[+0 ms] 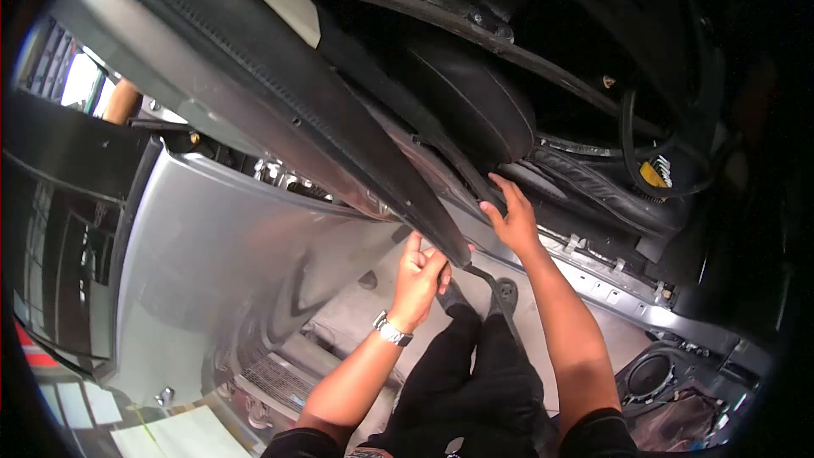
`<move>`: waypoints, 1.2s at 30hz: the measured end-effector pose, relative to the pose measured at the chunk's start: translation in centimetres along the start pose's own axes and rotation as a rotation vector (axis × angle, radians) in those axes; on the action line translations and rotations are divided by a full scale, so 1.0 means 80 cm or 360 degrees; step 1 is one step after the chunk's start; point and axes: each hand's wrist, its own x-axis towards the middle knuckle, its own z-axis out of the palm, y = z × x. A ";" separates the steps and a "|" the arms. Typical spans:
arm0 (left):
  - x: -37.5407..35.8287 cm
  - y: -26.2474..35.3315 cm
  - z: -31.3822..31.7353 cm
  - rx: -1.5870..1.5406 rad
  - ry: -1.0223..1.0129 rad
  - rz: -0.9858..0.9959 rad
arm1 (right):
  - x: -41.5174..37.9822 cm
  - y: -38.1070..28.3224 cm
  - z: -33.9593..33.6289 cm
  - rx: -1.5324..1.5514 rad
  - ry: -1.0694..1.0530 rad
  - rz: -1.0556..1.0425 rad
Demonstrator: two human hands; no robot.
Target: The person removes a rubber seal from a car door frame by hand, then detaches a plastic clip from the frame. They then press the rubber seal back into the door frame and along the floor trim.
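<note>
A long black strip (356,148) with small holes runs along the edge of the silver car body, from upper left down to the middle. At its narrow lower end, the fingers of my left hand (417,276) are curled around the edge, one fingertip showing on the far side. A silver watch (392,328) is on that wrist. A thin black rubber seal (492,282) hangs loose from the same end. My right hand (517,225) is open with thumb and fingers apart, its thumb right at the dark inner edge of the door opening. Nothing shows in its grasp.
Inside the opening sits a black leather seat (475,93), with a yellow connector (653,174) and cables farther right. The bare sill (593,280) has metal clips. A speaker (651,376) lies at lower right. Silver bodywork (212,246) fills the left, above a floor grate (275,377).
</note>
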 end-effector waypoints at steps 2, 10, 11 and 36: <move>-0.002 -0.002 -0.014 0.0075 -0.0072 -0.0015 | -0.005 0.005 0.015 -0.0026 0.0061 -0.0051; 0.016 0.137 0.014 0.2376 -0.0627 0.0662 | -0.012 0.025 0.057 0.0094 0.0391 -0.0189; 0.024 0.145 0.024 0.2385 -0.0629 0.0638 | -0.011 0.025 0.056 0.0109 0.0383 -0.0173; 0.119 0.182 0.187 0.4485 -0.1566 0.0713 | 0.001 0.069 0.010 -0.0626 0.0053 -0.0595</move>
